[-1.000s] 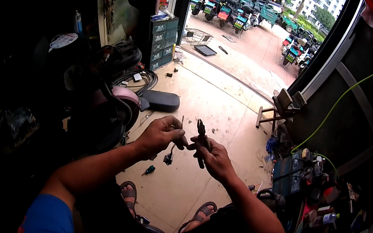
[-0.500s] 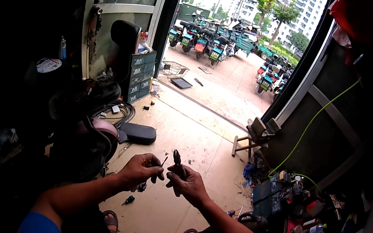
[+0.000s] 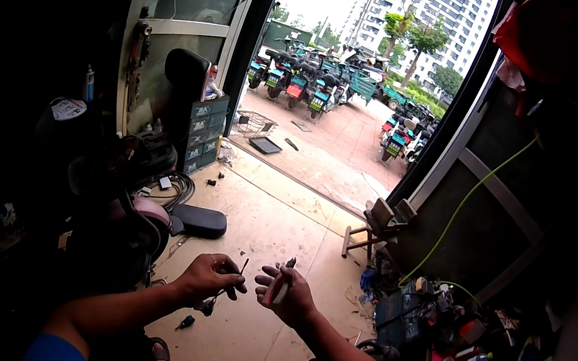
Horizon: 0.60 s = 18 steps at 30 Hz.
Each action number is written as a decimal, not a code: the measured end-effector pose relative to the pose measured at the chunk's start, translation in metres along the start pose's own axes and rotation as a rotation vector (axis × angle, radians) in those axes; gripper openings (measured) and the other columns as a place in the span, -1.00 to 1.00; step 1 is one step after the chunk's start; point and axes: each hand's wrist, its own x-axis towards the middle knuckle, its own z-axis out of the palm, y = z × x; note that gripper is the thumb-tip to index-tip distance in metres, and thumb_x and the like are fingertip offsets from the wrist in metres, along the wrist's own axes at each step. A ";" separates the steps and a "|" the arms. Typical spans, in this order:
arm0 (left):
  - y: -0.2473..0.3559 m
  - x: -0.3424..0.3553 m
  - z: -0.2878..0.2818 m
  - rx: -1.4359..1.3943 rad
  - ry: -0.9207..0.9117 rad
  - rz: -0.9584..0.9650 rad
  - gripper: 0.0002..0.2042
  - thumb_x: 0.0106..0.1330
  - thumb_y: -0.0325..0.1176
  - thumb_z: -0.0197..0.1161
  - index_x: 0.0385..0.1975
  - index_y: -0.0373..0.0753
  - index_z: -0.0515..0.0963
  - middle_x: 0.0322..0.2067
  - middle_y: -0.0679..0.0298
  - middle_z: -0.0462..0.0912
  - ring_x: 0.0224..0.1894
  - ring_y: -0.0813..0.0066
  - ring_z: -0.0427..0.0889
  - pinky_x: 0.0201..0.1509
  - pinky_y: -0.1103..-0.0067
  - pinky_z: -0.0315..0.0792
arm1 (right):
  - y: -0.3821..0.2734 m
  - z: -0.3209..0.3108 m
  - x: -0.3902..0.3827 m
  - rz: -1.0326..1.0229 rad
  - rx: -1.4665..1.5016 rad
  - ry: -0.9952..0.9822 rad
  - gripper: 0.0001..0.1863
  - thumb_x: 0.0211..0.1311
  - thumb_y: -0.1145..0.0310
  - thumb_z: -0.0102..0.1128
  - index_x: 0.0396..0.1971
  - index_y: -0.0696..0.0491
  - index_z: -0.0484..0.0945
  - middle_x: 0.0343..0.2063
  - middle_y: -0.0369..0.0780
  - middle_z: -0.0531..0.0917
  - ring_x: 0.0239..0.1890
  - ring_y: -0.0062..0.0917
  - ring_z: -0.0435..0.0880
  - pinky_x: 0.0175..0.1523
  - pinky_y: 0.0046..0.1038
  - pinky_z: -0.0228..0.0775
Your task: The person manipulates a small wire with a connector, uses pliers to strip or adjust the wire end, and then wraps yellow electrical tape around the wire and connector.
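Note:
My left hand [image 3: 213, 279] pinches a thin cable [image 3: 244, 268], its end poking up past the fingertips. Below that hand hangs a small dark piece [image 3: 208, 308], seemingly on the same cable; its kind is unclear. Held in the palm of my right hand [image 3: 293, 300] is a pair of pliers [image 3: 276, 290] with reddish handles. Their jaws point up and are partly hidden by the thumb, while my fingers reach out toward the left hand. A small gap separates the two hands. A small teal and dark object [image 3: 186, 322] lies on the floor beneath my left forearm.
A black padded seat [image 3: 199, 222] lies on the floor at left, near coiled cable [image 3: 180, 189]. Stacked dark boxes [image 3: 205, 134] stand by the doorway. At right are a small wooden stool [image 3: 372, 229] and a cluttered pile of tools and batteries [image 3: 404, 314]. Scooters [image 3: 298, 82] stand outside.
My right hand has turned and its fingers have opened outward, with the pliers shifted back into the palm. My left hand still pinches the cable. The whole view has shifted slightly.

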 end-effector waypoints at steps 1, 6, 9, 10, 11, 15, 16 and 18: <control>0.001 0.000 0.001 0.000 -0.005 -0.006 -0.79 0.42 -0.39 0.40 -0.14 -0.39 0.55 -0.26 0.05 0.80 -0.35 0.43 0.79 -0.48 0.67 0.42 | 0.002 -0.009 0.004 0.017 -0.003 -0.003 -0.69 0.46 0.24 0.27 -0.01 0.08 0.42 -0.21 -0.13 0.57 -0.28 -0.44 0.56 -0.14 -0.40 0.50; -0.006 0.004 0.000 -0.030 -0.013 0.005 -0.80 0.45 -0.39 0.36 -0.13 -0.36 0.53 -0.31 0.09 0.78 -0.40 0.48 0.73 -0.45 0.65 0.42 | 0.014 -0.066 0.050 -0.017 -0.049 -0.130 -0.73 0.56 0.27 0.17 0.02 0.10 0.37 -0.17 -0.10 0.55 -0.19 -0.34 0.61 0.00 -0.29 0.55; -0.007 0.004 -0.001 -0.039 -0.001 -0.018 -0.80 0.47 -0.38 0.34 -0.12 -0.35 0.51 -0.34 0.11 0.76 -0.42 0.50 0.69 -0.43 0.64 0.43 | 0.013 -0.035 0.036 -0.174 -0.135 0.004 -0.71 0.62 0.24 0.07 0.09 0.11 0.37 -0.03 -0.04 0.62 -0.13 -0.34 0.65 -0.03 -0.30 0.56; -0.006 0.002 -0.002 -0.032 0.012 -0.031 -0.80 0.47 -0.37 0.34 -0.12 -0.35 0.51 -0.34 0.11 0.75 -0.42 0.50 0.69 -0.43 0.64 0.43 | 0.011 -0.011 0.026 -0.226 -0.175 0.116 -0.70 0.64 0.21 0.03 0.12 0.11 0.37 0.02 -0.02 0.65 -0.11 -0.35 0.66 -0.04 -0.31 0.56; -0.004 0.002 0.000 -0.027 0.014 -0.040 -0.80 0.47 -0.37 0.33 -0.12 -0.35 0.50 -0.35 0.12 0.75 -0.42 0.50 0.68 -0.42 0.64 0.43 | 0.007 -0.004 0.023 -0.246 -0.250 0.127 -0.67 0.65 0.18 -0.01 0.14 0.11 0.37 0.06 -0.03 0.66 -0.10 -0.36 0.67 -0.06 -0.32 0.55; -0.004 0.004 0.006 0.000 0.004 -0.031 -0.80 0.47 -0.37 0.33 -0.12 -0.35 0.50 -0.35 0.12 0.75 -0.43 0.50 0.67 -0.43 0.63 0.43 | -0.004 -0.001 0.014 -0.287 -0.469 0.159 -0.55 0.69 0.02 -0.13 0.22 0.09 0.36 0.10 -0.09 0.72 -0.10 -0.40 0.70 -0.12 -0.40 0.51; -0.006 0.006 0.005 -0.001 -0.001 -0.028 -0.81 0.47 -0.38 0.33 -0.12 -0.35 0.50 -0.35 0.12 0.75 -0.43 0.50 0.67 -0.43 0.63 0.43 | -0.006 0.000 0.014 -0.274 -0.475 0.157 -0.55 0.69 0.03 -0.12 0.22 0.10 0.36 0.09 -0.09 0.72 -0.10 -0.40 0.70 -0.14 -0.41 0.51; -0.006 0.006 0.006 -0.004 -0.006 -0.028 -0.82 0.48 -0.38 0.32 -0.14 -0.34 0.50 -0.37 0.13 0.74 -0.46 0.51 0.65 -0.43 0.63 0.42 | -0.002 -0.002 0.013 -0.271 -0.455 0.125 -0.54 0.69 0.04 -0.11 0.23 0.12 0.35 0.11 -0.03 0.70 -0.06 -0.38 0.72 -0.11 -0.41 0.55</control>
